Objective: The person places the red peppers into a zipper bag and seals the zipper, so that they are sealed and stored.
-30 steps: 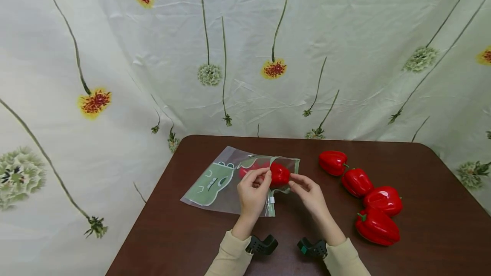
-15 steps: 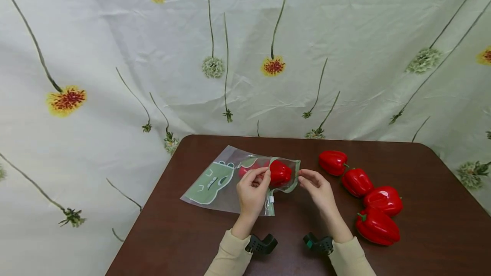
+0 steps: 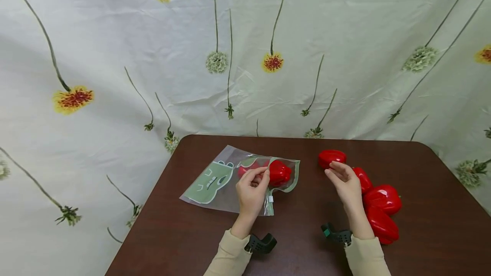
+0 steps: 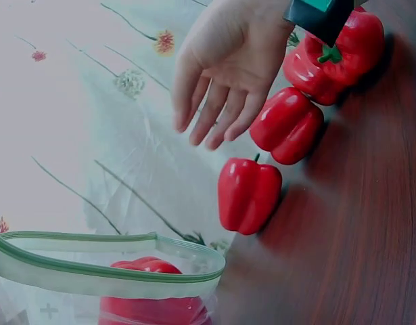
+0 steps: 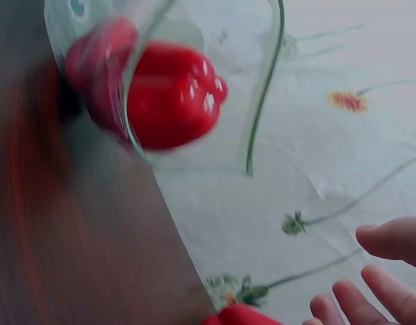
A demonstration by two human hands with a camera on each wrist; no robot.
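A clear zip bag (image 3: 296, 176) with a green rim and a green cartoon animal print lies on the table. Just inside its mouth is a red bell pepper (image 3: 280, 173). Deeper in, another red shape (image 5: 103, 61) shows dimly through the film. My left hand (image 3: 251, 193) pinches the bag near its opening, with thumb against fingers. To the right, my right hand (image 3: 350, 188) hovers by the loose red bell peppers, its fingers loosely bent and holding nothing. Closest to its fingertips is the farthest pepper (image 3: 330, 156); no contact shows in the left wrist view.
Several more red bell peppers sit in a row on the right, including one behind my right hand (image 3: 362, 179) and a front one (image 3: 383, 227). The brown table (image 3: 184, 237) ends at a flowered cloth (image 3: 172, 54) behind it.
My right hand has let go of the pepper at the bag's mouth and moved right to the loose peppers. My left hand keeps its pinch on the bag.
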